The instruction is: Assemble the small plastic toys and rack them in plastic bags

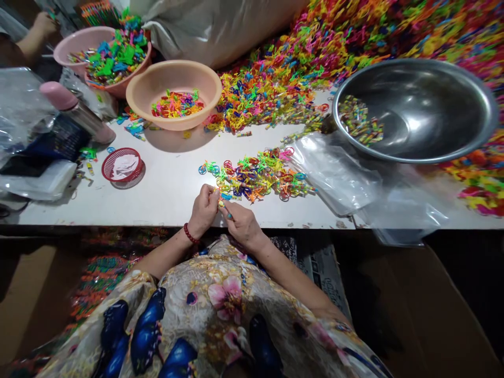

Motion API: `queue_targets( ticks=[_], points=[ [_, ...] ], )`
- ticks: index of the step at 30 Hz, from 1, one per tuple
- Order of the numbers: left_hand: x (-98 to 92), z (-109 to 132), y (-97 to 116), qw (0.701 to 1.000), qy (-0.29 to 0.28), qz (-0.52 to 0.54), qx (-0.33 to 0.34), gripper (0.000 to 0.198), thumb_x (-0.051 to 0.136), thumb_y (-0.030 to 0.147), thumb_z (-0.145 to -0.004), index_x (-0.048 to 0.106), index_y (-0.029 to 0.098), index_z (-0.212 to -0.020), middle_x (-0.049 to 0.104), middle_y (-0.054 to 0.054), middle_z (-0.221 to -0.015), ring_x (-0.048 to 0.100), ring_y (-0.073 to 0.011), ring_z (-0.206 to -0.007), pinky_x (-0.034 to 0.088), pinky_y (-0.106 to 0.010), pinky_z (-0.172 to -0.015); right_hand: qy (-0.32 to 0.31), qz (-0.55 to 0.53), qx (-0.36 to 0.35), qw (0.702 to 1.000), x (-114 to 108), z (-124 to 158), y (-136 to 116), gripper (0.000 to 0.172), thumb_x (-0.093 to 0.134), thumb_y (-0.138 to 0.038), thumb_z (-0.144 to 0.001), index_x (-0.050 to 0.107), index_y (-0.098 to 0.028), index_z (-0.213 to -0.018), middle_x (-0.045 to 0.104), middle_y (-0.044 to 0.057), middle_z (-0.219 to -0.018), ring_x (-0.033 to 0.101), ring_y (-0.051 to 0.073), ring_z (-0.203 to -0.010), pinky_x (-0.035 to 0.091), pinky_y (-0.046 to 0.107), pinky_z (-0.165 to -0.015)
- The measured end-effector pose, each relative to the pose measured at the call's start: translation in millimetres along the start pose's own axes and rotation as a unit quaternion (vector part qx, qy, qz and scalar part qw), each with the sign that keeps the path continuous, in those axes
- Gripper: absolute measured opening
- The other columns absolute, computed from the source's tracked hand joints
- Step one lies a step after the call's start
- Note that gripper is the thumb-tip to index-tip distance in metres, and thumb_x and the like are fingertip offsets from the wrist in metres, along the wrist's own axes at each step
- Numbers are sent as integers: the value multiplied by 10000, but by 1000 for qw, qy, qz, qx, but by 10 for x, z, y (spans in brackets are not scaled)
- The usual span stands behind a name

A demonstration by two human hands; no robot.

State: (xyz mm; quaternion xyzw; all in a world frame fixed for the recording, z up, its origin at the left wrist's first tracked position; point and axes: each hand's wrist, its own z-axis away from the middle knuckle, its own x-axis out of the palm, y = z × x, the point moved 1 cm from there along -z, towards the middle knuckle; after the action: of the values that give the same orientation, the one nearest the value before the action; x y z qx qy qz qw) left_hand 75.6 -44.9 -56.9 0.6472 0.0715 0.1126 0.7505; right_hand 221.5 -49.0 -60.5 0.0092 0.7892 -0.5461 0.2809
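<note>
My left hand (pixel 205 210), with a dark red bead bracelet on its wrist, is closed at the table's front edge. My right hand (pixel 242 223) meets it there, fingers pinched together. Between the fingertips is a small colourful plastic piece (pixel 221 202), partly hidden and too small to make out fully. Just beyond my hands lies a loose pile of small bright plastic toy pieces (pixel 255 176), some with wheel-like rings. A few pieces at its near edge are close to my fingertips.
A peach basin (pixel 136 100) holds more pieces. A steel bowl (pixel 452 136) contains small printed tubes. Clear plastic bags (pixel 342 178) overhang the front edge. A red basket (pixel 105 167), a pink-capped bottle (pixel 84 115) and a big heap (pixel 275 73) surround the workspace. Another person's hand (pixel 45 23) shows upper left.
</note>
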Motion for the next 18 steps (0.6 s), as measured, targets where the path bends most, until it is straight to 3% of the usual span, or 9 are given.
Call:
queue_targets(
  ticks=[5,7,9,11,14,16,18],
  points=[
    [32,-55,-60,1000,-13,18,-9,270,712,394,-873,556,206,-756,473,32,-665,394,-118,-600,326,-235,-563,-24,32,-18,999,4,-29,30,346,391,-388,-1031,691,-217,-1045,705,114,-919,647,230,-853,507,347,-818],
    [41,-120,-61,999,-17,38,3,283,659,464,-902,574,212,-802,486,23,-697,408,-122,-609,350,-235,-563,-6,44,-13,999,-85,-83,43,330,418,-403,-1027,694,-221,-1028,703,97,-886,643,217,-809,511,332,-777],
    [20,-245,-41,998,-10,54,9,261,604,488,-932,591,231,-887,511,15,-724,416,-129,-602,359,-237,-549,52,72,-4,996,-261,-164,75,326,442,-424,-1020,695,-221,-1052,703,96,-901,643,217,-813,520,335,-780],
    [-38,-429,-4,999,17,43,19,180,661,413,-906,602,244,-928,528,10,-747,425,-133,-614,369,-233,-555,124,123,-5,985,-497,-256,136,342,458,-444,-1011,699,-210,-1080,696,118,-990,645,233,-894,528,361,-845],
    [-150,-763,58,994,64,-28,86,261,833,176,-720,645,226,-895,536,-15,-855,484,-144,-755,428,-229,-677,200,226,14,953,-822,-355,263,385,499,-465,-984,692,-174,-1144,624,168,-1164,621,269,-1025,526,400,-911],
    [-200,-972,76,986,75,-79,128,347,866,107,-640,668,214,-904,531,-41,-950,512,-174,-903,447,-247,-815,234,263,40,935,-924,-361,334,423,518,-470,-969,675,-144,-1187,578,193,-1203,610,284,-1052,533,415,-905],
    [-223,-1137,69,978,69,-145,133,302,860,143,-661,665,204,-883,528,-65,-1008,511,-209,-1002,432,-289,-922,250,251,47,934,-899,-321,360,422,513,-471,-970,674,-132,-1164,577,192,-1161,608,283,-1056,530,419,-915]
  ],
)
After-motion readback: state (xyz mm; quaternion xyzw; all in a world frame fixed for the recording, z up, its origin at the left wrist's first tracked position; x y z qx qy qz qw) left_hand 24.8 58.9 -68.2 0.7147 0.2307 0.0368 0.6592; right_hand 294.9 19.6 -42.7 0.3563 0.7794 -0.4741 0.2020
